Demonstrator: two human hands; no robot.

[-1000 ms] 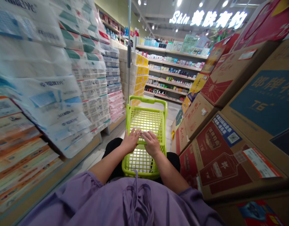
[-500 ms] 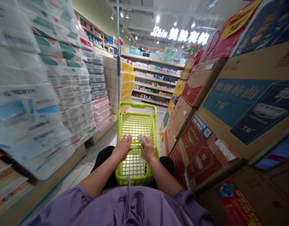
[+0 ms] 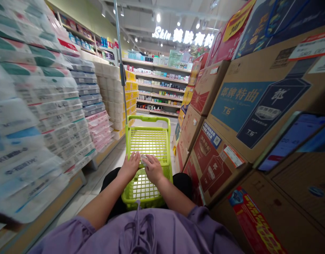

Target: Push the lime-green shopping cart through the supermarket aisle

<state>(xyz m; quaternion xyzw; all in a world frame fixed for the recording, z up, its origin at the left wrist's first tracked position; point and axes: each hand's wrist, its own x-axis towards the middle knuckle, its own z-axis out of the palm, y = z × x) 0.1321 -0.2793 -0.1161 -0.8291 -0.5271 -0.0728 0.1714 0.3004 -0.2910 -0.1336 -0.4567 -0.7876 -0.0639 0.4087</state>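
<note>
A lime-green plastic shopping basket (image 3: 167, 141) with grid panels stands between my knees, in the middle of the head view. My left hand (image 3: 130, 167) lies palm down on its crossbar, fingers stretched forward and holding nothing that I can see. Just to the right, my right hand (image 3: 153, 168) presses a small crumpled white tissue (image 3: 143, 160) against the same bar. Only a bit of the tissue shows past the fingers; its exact material is hard to make out. The two hands are close together, a narrow gap between them.
Stacked tissue packs (image 3: 64, 116) rise on the left. Cardboard liquor cartons (image 3: 231, 106) wall in the right, with a lit phone (image 3: 286, 141) leaning there. A metal pole (image 3: 120, 46) stands ahead. Cosmetics shelves (image 3: 159, 84) fill the back, along the tiled aisle floor (image 3: 92, 183).
My right hand has slid left along the bar with the tissue, nearer my left hand. The view has turned right, bringing more of the phone into sight.
</note>
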